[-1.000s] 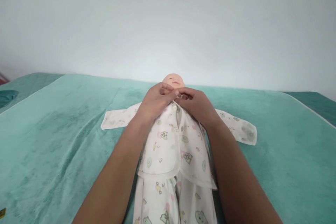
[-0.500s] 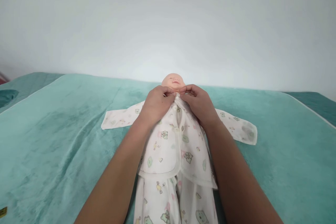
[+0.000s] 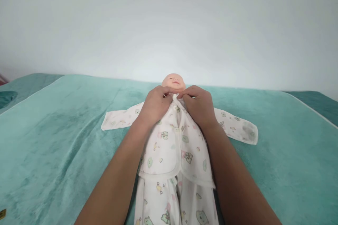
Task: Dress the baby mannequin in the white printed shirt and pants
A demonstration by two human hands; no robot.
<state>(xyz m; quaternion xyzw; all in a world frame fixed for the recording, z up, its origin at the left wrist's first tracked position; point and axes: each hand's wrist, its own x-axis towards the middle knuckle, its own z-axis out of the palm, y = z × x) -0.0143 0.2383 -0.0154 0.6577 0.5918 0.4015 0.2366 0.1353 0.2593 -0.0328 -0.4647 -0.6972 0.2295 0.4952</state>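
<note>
A baby doll (image 3: 173,79) lies on its back, its head away from me. It wears a white baby jacket (image 3: 165,151) printed with small bears, and matching trousers (image 3: 155,204). At the jacket's collar, just under the doll's chin, my left hand (image 3: 155,103) pinches the left side of the neck edge. My right hand (image 3: 199,103) pinches the right side of the same edge, its fingertips close to the left ones. Buttons show down the front below the collar, and the lower front flaps hang apart. My fingers hide part of the collar.
A teal plush blanket (image 3: 66,140) lies under the doll. Both jacket sleeves (image 3: 239,126) stretch out sideways on it. Behind stands a white wall (image 3: 169,31) with a dark band along the top. A small yellow and black tag (image 3: 2,213) lies at the lower left.
My fingers have shifted slightly at the collar, and a white bit of its edge now shows between them. Both hands stay at the doll's neck.
</note>
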